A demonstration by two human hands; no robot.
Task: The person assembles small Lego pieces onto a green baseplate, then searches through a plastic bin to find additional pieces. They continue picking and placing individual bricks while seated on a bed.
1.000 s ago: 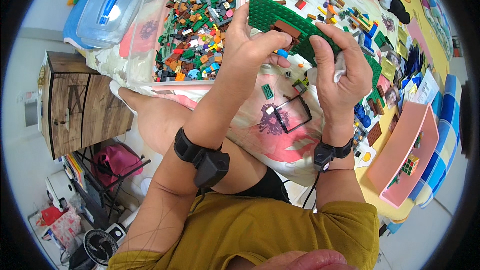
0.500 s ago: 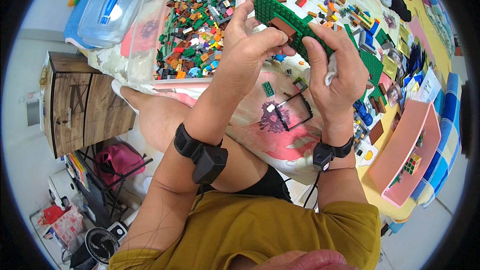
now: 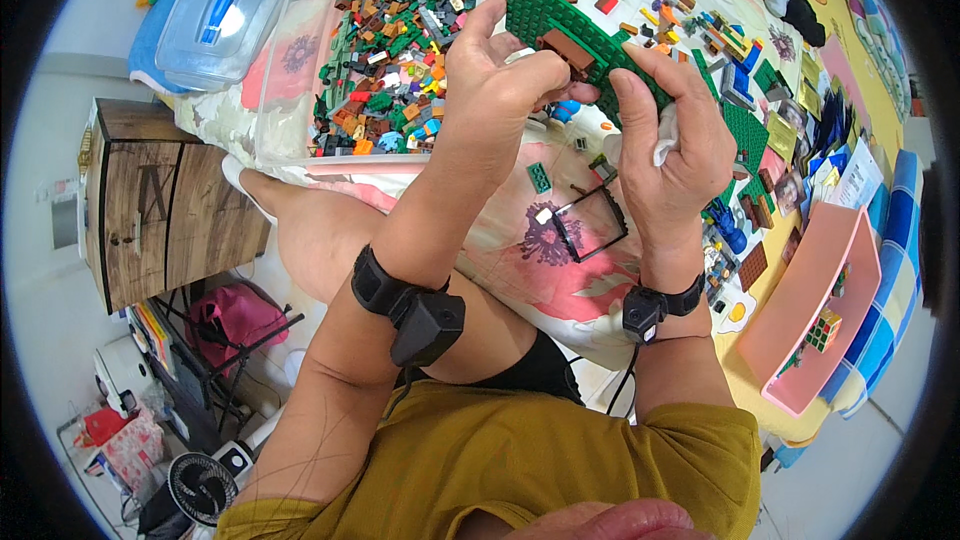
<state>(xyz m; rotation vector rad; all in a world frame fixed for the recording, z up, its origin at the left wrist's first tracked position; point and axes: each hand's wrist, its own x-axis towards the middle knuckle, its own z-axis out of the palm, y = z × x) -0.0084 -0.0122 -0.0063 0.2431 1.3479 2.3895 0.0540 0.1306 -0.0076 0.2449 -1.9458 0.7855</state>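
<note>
Here, my left hand (image 3: 500,80) is curled around the near edge of a flat green studded plastic baseplate (image 3: 570,35), thumb and fingertips pinching at a small brown plastic brick (image 3: 565,48) that sits on the plate's studs. My right hand (image 3: 685,145) grips the same baseplate from the other side, thumb pressed up against its underside, while a crumpled bit of white tissue or cloth (image 3: 665,135) is tucked into that palm. The plate is held up off the bed, tilted, between both hands and above the floral bedsheet (image 3: 520,260).

Each wrist wears a black strap with a small black sensor box: the left one (image 3: 415,312) bulkier, the right one (image 3: 650,308) smaller with a thin cable trailing down.

Just below the hands, on the sheet, lies a small black open square frame piece (image 3: 590,225), with a tiny green brick (image 3: 539,177) near it. Beyond the left hand sits a clear shallow plastic tray (image 3: 330,80) heaped with mixed small bricks in brown, green, orange and grey. Farther left is a clear plastic lid with a blue handle (image 3: 225,5). To the right, loose bricks and more green plates scatter across the bed, and a pink plastic box (image 3: 810,310) rests at the edge. A dark wooden cabinet (image 3: 160,200) stands beside the bed on the left.
</note>
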